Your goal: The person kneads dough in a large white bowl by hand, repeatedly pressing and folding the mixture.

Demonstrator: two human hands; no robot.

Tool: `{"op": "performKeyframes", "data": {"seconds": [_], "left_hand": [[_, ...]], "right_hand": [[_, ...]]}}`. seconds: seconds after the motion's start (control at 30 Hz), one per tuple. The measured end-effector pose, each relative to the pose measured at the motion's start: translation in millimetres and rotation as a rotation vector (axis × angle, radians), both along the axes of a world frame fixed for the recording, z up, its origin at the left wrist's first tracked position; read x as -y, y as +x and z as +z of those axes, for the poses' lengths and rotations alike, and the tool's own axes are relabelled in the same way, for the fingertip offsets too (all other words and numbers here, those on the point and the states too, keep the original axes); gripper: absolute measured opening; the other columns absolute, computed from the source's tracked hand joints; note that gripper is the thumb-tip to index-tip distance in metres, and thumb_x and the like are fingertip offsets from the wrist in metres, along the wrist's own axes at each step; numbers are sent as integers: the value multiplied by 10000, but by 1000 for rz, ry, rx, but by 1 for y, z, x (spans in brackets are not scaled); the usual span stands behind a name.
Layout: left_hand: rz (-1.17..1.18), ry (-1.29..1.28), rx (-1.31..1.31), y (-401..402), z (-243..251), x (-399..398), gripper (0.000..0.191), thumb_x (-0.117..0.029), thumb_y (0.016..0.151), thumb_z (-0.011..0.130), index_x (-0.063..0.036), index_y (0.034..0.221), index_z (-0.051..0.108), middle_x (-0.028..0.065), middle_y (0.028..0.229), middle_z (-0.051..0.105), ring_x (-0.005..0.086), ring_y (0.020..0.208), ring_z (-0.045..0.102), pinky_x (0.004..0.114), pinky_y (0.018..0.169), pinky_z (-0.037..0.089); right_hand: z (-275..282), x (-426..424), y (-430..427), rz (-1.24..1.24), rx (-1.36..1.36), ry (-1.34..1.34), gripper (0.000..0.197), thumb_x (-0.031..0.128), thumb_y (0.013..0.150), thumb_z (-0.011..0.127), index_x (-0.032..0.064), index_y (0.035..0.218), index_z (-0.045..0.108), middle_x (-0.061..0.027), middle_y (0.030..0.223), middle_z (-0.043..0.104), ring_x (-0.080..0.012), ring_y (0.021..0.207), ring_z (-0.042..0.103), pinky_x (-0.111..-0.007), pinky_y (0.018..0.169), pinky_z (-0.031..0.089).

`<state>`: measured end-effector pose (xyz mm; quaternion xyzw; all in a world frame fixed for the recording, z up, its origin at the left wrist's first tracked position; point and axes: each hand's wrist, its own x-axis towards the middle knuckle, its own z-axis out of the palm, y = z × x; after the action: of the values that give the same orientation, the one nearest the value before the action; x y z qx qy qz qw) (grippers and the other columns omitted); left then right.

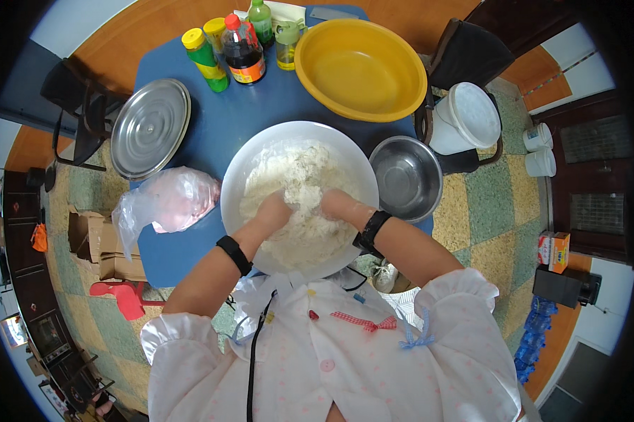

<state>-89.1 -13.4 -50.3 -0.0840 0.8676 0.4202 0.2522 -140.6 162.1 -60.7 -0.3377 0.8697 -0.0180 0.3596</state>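
Observation:
A large white bowl (231,184) stands at the near edge of the blue table, holding flour and a crumbly, shaggy flour mixture (309,176). Both hands are down in it. My left hand (276,210) is sunk in the mixture on the left side, its fingers buried. Opposite it, my right hand (336,204) reaches in from the right, fingers hidden too. Whether either hand grips any of the mixture cannot be seen. Against the bowl's right side sits a steel basin (405,179). A clear plastic bag with pinkish contents (182,200) lies close to its left.
On the blue table (211,124) are a steel lid (151,129), a yellow basin (362,113), a dark sauce bottle (243,55) and several other bottles. A white bucket (465,118) rests on a chair at right. A cardboard box (103,242) and a red stool (124,298) are at left.

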Motion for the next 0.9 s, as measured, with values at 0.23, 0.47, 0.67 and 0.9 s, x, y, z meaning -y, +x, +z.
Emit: {"op": "performKeyframes", "data": {"seconds": [0.23, 0.47, 0.67, 0.9], "left_hand": [[-98, -126, -133, 9, -3, 13, 449, -162, 734, 651, 29, 1119, 521, 242, 977, 601, 375, 942, 569, 399, 814, 442], [-286, -339, -212, 4, 22, 24, 376, -153, 726, 634, 23, 1041, 527, 264, 1056, 554, 380, 982, 549, 415, 837, 453], [-478, -628, -346, -7, 60, 15, 336, -186, 774, 586, -4, 1056, 573, 230, 1082, 551, 350, 1002, 547, 409, 850, 448], [146, 52, -197, -7, 35, 5, 373, -219, 837, 525, 37, 1108, 541, 221, 1013, 588, 334, 992, 555, 383, 829, 429]], "right_hand": [[27, 7, -6, 135, 37, -18, 218, 179, 713, 593, 9, 821, 676, -182, 782, 633, -320, 767, 608, -376, 723, 469], [49, -5, -37, -80, 11, -80, 219, 170, 747, 536, -4, 767, 668, -210, 814, 635, -355, 744, 607, -410, 698, 465], [56, -13, -58, 19, -56, 29, 270, 197, 769, 543, -15, 906, 637, -207, 854, 638, -359, 780, 605, -421, 698, 461], [38, -9, -29, -1259, 850, -781, 337, 284, 900, 470, 37, 1117, 543, -90, 1038, 606, -243, 925, 590, -410, 751, 485]]}}
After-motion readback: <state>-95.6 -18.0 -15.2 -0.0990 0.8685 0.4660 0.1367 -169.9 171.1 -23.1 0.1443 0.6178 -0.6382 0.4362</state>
